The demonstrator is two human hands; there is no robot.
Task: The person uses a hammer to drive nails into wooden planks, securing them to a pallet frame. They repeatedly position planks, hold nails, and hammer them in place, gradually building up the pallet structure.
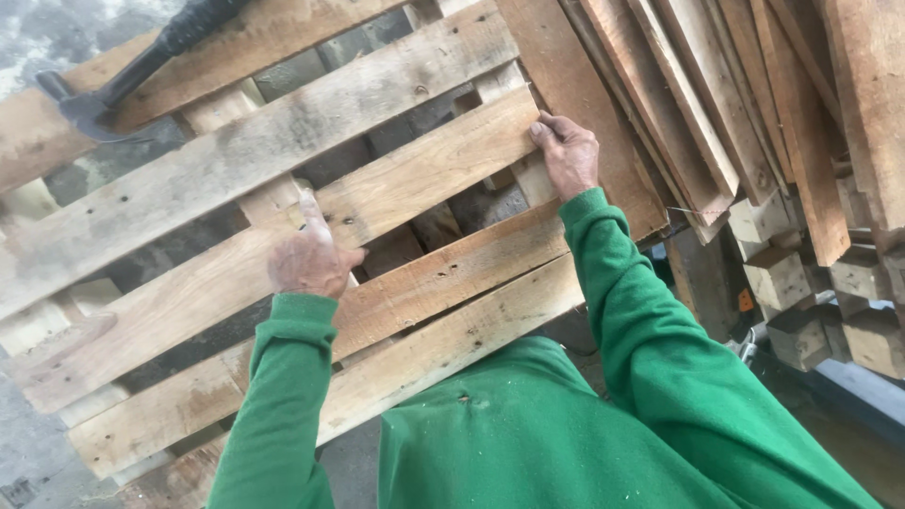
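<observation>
Head view | left hand and right hand – apart, both gripping wooden pallet | hammer resting above | loose planks stacked right – crowding

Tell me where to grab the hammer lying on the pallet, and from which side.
Take the hammer by its black handle, well up from the head, probably reaching in from the upper side of the pallet. The handle runs up and to the right, out of frame, free on the slats, while the dark head lies low at the board edge. Both the left hand and right hand are on slats.
</observation>
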